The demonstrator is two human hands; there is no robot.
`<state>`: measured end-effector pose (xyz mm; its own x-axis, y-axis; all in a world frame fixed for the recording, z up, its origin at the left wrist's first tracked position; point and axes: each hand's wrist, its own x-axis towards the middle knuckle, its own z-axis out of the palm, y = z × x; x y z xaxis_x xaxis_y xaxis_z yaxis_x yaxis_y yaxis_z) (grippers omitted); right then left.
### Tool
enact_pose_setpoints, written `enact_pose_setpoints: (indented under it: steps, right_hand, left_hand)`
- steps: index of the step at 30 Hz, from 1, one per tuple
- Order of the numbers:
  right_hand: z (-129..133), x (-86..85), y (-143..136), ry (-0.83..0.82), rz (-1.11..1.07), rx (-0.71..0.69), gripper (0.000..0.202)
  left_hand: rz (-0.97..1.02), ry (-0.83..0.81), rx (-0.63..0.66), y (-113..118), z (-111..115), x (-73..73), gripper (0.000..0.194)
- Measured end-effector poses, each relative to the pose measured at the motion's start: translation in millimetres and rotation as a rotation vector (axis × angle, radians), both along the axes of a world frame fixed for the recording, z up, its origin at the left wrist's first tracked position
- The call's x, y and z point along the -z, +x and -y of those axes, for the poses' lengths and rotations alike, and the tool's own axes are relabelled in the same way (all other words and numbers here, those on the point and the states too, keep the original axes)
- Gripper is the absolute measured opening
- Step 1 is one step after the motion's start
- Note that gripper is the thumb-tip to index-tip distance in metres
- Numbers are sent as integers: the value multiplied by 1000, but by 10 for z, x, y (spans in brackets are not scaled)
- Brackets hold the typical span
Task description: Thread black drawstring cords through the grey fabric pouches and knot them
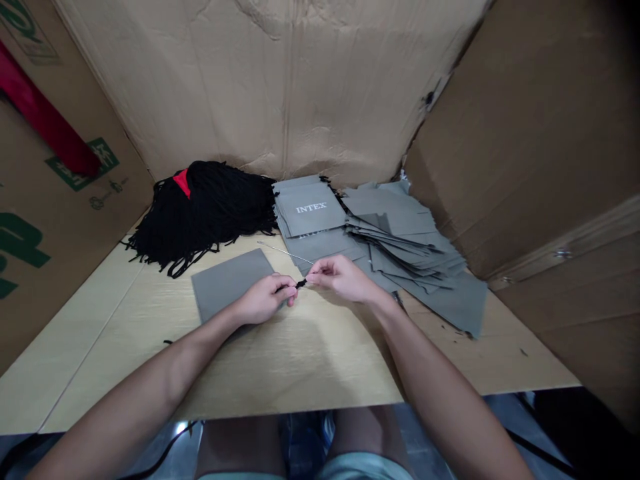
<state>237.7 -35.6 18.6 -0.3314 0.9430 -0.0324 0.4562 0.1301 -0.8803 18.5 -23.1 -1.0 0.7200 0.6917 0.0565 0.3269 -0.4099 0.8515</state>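
Your left hand (265,298) is closed down to a pinch, thumb pressed against curled fingers, with a short stretch of black cord (301,284) poking out between them. It sits over the right side of the single gray piece (227,280), which lies flat on the table (310,367). Your right hand (341,277) is just to the right of that gray piece, also drawn into a pinch. A thin metal rod (285,251) runs out of its fingertips, slanting back until its far end comes near the gray piece's far right corner. The cord bridges the small gap between your two hands; you cannot tell how its end and the rod sit inside the right fingers, since they cover both.

Beyond the gray piece and to its left lies a thick bundle of black cords (220,207) with a red tie (183,182). Beyond it and to its right is the gray stack marked INTEX (310,213), and further right, well apart from it, a loose, fanned pile of gray pieces (415,243). Your left wrist covers the near right corner of the gray piece. A black scrap (169,342) lies nearer to you than the gray piece, off to its left. Behind everything stands a cardboard wall (280,87).
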Motion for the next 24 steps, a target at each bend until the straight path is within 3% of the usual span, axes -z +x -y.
enact_pose_setpoints:
  steps: [7,11,16,21,24]
  right_hand:
    - [-60,18,41,-52,-244,86,43]
    - [-48,23,1,-146,-229,49,46]
    - [-5,24,-69,-128,-226,-12,35]
    - [-21,31,-23,-95,-250,6,28]
    - [-37,33,21,-52,-202,0,29]
  left_hand:
    - [27,-59,-40,8,8,31,28]
    - [48,-73,-46,13,20,23,27]
    - [25,-54,-56,18,42,18,22]
    - [13,90,-166,33,65,20,21]
    - [64,128,-227,14,27,-85,25]
